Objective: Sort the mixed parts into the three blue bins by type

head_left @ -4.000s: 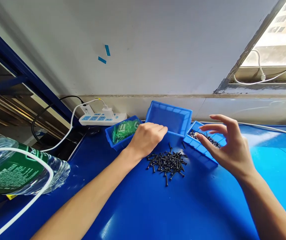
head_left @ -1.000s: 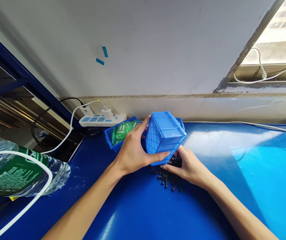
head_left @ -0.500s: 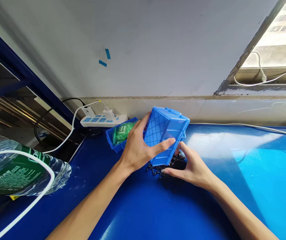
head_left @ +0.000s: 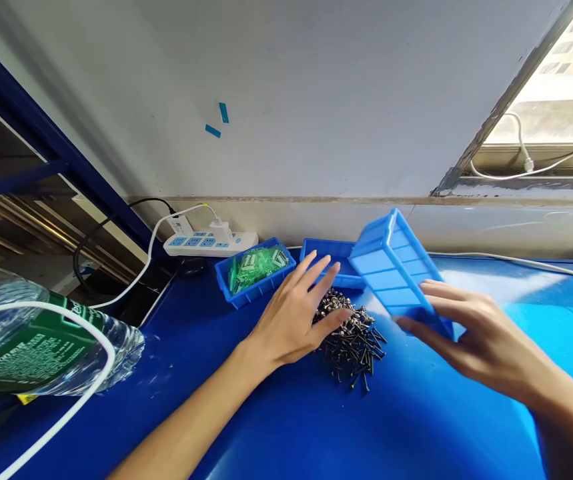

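Note:
My right hand (head_left: pixel 461 323) grips a light blue plastic bin (head_left: pixel 396 263) by its lower right end and holds it tilted above the table. My left hand (head_left: pixel 299 310) has its fingers spread and holds nothing. It hovers at the left edge of a pile of dark screws (head_left: pixel 359 343), covering part of it. The screws lie loose on the blue tabletop. Behind the pile sits a second blue bin (head_left: pixel 333 250), partly hidden by my left fingers and the tilted bin. The tilted bin's inside faces away from me.
Left of the pile stands a blue bin (head_left: pixel 226 283) with green plastic packets (head_left: pixel 256 267). A white power strip (head_left: pixel 211 245) with plugs lies along the wall. At the left are a large water bottle (head_left: pixel 66 347) and a white cable (head_left: pixel 101 340). Another cable (head_left: pixel 496 255) runs along the wall at right.
The light blue bin has gone from my left hand to my right and moved rightward. My left hand has let go and opened. The screw pile and the bin behind it now show.

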`<action>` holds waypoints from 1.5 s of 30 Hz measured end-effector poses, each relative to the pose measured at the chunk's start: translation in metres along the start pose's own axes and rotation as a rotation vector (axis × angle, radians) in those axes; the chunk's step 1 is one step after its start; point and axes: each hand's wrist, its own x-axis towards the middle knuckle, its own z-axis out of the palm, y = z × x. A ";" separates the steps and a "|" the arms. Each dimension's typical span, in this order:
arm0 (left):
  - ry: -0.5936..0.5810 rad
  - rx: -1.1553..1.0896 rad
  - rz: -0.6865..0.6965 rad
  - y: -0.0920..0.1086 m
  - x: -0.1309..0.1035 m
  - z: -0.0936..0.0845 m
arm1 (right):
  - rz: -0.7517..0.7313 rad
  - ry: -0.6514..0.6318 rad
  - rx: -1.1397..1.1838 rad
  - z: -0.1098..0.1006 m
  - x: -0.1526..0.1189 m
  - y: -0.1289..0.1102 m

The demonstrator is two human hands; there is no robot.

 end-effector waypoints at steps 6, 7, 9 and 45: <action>-0.069 0.345 0.040 -0.003 -0.004 0.021 | 0.195 -0.122 -0.152 -0.012 -0.025 0.042; -0.061 0.367 0.039 -0.002 -0.004 0.021 | 0.219 -0.151 -0.154 -0.009 -0.028 0.047; -0.048 0.393 0.034 -0.001 -0.005 0.021 | 0.257 -0.177 -0.168 -0.004 -0.031 0.052; 0.136 0.405 -0.282 -0.012 -0.030 -0.003 | 0.193 0.081 -0.176 0.014 -0.010 0.041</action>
